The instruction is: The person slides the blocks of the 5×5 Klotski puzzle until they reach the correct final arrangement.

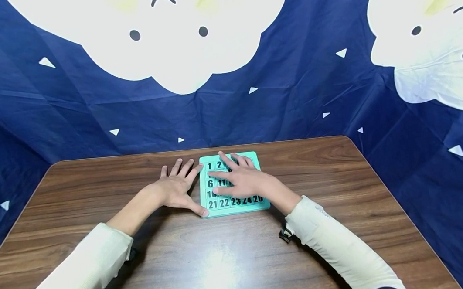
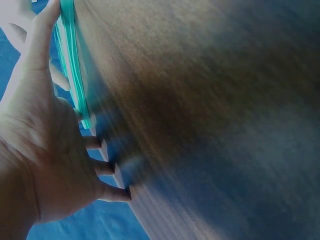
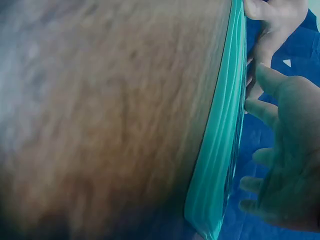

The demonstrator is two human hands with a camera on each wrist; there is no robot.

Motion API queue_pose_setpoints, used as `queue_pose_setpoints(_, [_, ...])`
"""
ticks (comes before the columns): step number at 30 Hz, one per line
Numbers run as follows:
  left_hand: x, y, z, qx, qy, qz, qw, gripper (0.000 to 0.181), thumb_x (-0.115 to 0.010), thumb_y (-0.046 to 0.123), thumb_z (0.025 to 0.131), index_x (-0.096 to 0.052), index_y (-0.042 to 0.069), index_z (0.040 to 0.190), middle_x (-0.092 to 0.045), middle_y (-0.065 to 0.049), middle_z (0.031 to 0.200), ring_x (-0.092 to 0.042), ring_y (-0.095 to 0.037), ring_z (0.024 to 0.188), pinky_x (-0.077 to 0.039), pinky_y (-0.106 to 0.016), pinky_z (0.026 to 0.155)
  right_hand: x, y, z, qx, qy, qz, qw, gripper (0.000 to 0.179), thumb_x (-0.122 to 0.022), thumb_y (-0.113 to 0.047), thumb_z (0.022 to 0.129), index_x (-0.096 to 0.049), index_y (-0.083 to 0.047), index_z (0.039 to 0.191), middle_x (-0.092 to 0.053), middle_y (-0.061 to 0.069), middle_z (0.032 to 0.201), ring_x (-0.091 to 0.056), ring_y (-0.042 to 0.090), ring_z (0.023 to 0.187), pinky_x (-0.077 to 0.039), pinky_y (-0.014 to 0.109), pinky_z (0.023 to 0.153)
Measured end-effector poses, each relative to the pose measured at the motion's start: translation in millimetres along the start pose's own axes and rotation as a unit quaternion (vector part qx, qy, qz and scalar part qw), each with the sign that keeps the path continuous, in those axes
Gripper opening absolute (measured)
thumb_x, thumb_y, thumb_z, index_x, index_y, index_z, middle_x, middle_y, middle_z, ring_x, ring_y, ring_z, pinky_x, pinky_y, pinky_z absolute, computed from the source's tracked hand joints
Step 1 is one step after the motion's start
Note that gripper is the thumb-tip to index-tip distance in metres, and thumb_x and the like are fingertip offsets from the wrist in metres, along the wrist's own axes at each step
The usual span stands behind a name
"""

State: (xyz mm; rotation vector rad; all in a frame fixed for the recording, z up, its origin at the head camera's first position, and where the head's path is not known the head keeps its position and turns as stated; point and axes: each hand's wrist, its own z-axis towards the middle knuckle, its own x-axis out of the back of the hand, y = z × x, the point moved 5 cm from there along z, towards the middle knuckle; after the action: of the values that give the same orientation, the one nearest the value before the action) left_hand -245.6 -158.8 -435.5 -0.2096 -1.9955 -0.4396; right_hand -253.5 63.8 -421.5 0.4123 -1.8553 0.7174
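One square turquoise plastic board [image 1: 235,211], lying flat near the far edge of a brown wood-grain worktop [image 1: 315,170]. Numbers at middle and upper right hidden under the right hand [image 1: 245,178]; in both wrist views, seen nearly edge-on and cut off at the top. Right hand palm down over the board, fingers spread apart; cannot tell whether touching the tiles. Left hand [image 1: 175,190] with fingers straight and apart, thumb at near-left corner, index fingertip beside far-left corner. Within the board's rim, black-numbered tiles [image 1: 236,202], 21 to 24 readable in the nearest row. Behind, navy cloth [image 1: 222,123] with white clouds.
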Motion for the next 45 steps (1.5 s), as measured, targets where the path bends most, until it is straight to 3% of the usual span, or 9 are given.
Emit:
queue_pose_setpoints(7, [-0.5, 3.8, -1.0, -0.004, 0.003, -0.007, 1.0, 0.16, -0.078, 0.101, 0.068, 0.001, 0.025, 0.184, 0.006, -0.021, 0.191, 0.012, -0.054, 0.175, 0.003, -0.087, 0.132, 3, 20, -19.8, -0.044, -0.002, -0.025, 0.9987, 0.069, -0.04, -0.078, 0.113, -0.034, -0.05, 0.176, 0.007, 0.006, 0.193, 0.005, 0.043, 0.179, -0.002, 0.07, 0.142])
queue_pose_setpoints(11, [-1.5, 3.5, 0.3, -0.003, 0.001, -0.003, 1.0, 0.16, -0.078, 0.101, 0.069, 0.001, 0.024, 0.184, 0.006, -0.021, 0.191, 0.012, -0.054, 0.175, 0.003, -0.088, 0.132, 6, 16, -15.7, -0.03, 0.02, -0.005, 0.9993, 0.07, -0.043, -0.074, 0.114, -0.039, -0.043, 0.176, 0.003, 0.007, 0.193, 0.0, 0.044, 0.179, -0.005, 0.072, 0.142])
queue_pose_setpoints(18, [-1.4, 3.8, -1.4, -0.002, -0.001, -0.002, 1.0, 0.158, -0.076, 0.102, 0.07, 0.002, 0.024, 0.184, 0.007, -0.02, 0.191, 0.012, -0.054, 0.175, 0.003, -0.088, 0.131, 2, -2, 6.2, -0.016, 0.014, -0.01, 0.9997, 0.073, -0.039, -0.076, 0.114, -0.027, -0.046, 0.179, 0.006, 0.005, 0.193, 0.001, 0.041, 0.18, -0.006, 0.067, 0.143])
queue_pose_setpoints(24, [-2.3, 4.3, -4.9, -0.001, -0.001, -0.005, 1.0, 0.158, -0.077, 0.101, 0.071, 0.002, 0.024, 0.184, 0.008, -0.02, 0.191, 0.013, -0.054, 0.175, 0.005, -0.087, 0.132, -4, -6, -6.4, -0.01, -0.012, -0.02, 0.9997, 0.076, -0.039, -0.079, 0.112, -0.028, -0.045, 0.179, 0.004, 0.004, 0.193, 0.001, 0.04, 0.18, -0.006, 0.07, 0.142])
queue_pose_setpoints(31, [-4.3, 4.0, -3.5, -0.001, 0.0, -0.001, 1.0, 0.159, -0.077, 0.101, 0.07, 0.001, 0.023, 0.184, 0.006, -0.021, 0.191, 0.012, -0.054, 0.175, 0.003, -0.088, 0.131, 5, 4, -4.5, -0.017, 0.042, -0.006, 0.999, 0.077, -0.042, -0.074, 0.114, -0.029, -0.039, 0.18, -0.002, 0.01, 0.193, -0.006, 0.044, 0.179, -0.01, 0.073, 0.141])
queue_pose_setpoints(37, [-5.9, 3.2, -4.3, 0.001, -0.001, -0.005, 1.0, 0.159, -0.076, 0.101, 0.07, 0.002, 0.024, 0.184, 0.007, -0.021, 0.191, 0.012, -0.054, 0.175, 0.004, -0.088, 0.131, 0, -3, 3.1, -0.013, 0.023, -0.012, 0.9996, 0.077, -0.04, -0.076, 0.113, -0.028, -0.041, 0.18, 0.003, 0.008, 0.193, -0.001, 0.043, 0.179, -0.005, 0.068, 0.143])
queue_pose_setpoints(42, [-6.0, 3.6, -6.2, 0.0, 0.001, -0.006, 1.0, 0.158, -0.076, 0.102, 0.07, 0.002, 0.025, 0.184, 0.007, -0.02, 0.191, 0.013, -0.053, 0.175, 0.005, -0.088, 0.131, -3, -9, -6.2, -0.004, -0.003, -0.029, 0.9996, 0.078, -0.039, -0.079, 0.112, -0.03, -0.042, 0.18, 0.003, 0.008, 0.193, 0.0, 0.043, 0.179, -0.007, 0.069, 0.143])
queue_pose_setpoints(45, [-5.7, 3.5, -7.0, 0.0, 0.003, -0.009, 1.0, 0.158, -0.076, 0.101, 0.07, 0.002, 0.024, 0.184, 0.007, -0.021, 0.191, 0.013, -0.054, 0.175, 0.005, -0.088, 0.13, 1, -8, -10.2, 0.0, 0.009, -0.028, 0.9996, 0.078, -0.04, -0.079, 0.112, -0.033, -0.039, 0.179, 0.0, 0.009, 0.193, -0.002, 0.043, 0.179, -0.008, 0.071, 0.142])
